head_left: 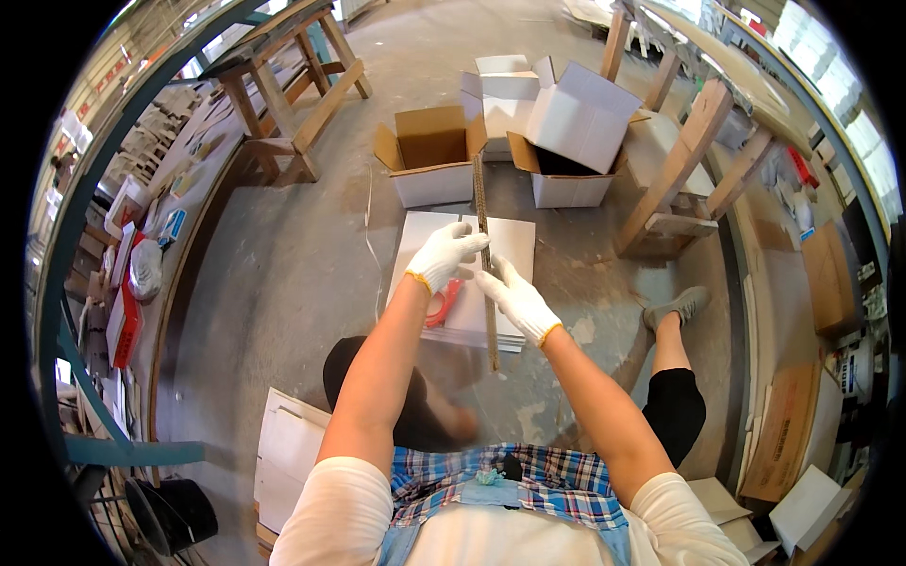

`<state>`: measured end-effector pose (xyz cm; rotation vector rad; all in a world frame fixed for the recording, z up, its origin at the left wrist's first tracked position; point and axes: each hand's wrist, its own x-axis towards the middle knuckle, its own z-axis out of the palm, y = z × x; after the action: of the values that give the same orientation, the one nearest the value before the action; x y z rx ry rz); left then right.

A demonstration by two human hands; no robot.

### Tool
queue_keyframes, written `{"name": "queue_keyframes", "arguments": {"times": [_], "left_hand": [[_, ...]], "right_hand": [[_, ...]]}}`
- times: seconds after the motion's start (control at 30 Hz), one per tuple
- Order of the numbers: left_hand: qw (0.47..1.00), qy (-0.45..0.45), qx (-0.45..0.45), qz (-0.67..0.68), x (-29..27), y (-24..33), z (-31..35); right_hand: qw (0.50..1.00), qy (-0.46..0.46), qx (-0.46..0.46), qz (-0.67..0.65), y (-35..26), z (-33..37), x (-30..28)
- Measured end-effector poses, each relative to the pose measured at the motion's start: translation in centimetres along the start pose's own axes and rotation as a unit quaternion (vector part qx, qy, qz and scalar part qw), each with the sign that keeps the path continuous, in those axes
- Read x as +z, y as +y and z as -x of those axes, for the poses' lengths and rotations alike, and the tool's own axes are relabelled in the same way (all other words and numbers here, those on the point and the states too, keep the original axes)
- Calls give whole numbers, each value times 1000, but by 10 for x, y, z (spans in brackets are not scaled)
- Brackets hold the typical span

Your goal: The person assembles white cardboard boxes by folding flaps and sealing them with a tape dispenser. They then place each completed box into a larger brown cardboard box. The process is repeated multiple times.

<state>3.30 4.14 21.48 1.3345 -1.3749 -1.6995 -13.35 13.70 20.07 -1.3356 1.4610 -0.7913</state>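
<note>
While both gloved hands, left hand [444, 255] and right hand [514, 297], pinch the long strip [485, 255] with closed fingers, it hangs over white sheets [505, 241]; aligning needs steadiness.

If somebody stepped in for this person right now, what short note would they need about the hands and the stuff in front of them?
Left hand: gloved, gripping the upper part of a long thin strip.
Right hand: gloved, fingers on the same strip lower down.
The strip stands nearly upright over a stack of white flat sheets on the floor. A red tape roll lies on the stack.
Beyond: an open empty carton and other open white cartons.
Done: cartons opened. Left: strip not yet set down, open carton still empty.
</note>
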Motion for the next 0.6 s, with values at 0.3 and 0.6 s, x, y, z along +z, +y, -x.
{"name": "queue_keyframes", "arguments": {"times": [0.3,0.6], "left_hand": [[942,212,98,-239,17,15,17],[916,272,66,-287,2,16,6]], "right_hand": [[969,90,-4,229,-26,20,1],[917,121,43,378,-28,54,-1]]}}
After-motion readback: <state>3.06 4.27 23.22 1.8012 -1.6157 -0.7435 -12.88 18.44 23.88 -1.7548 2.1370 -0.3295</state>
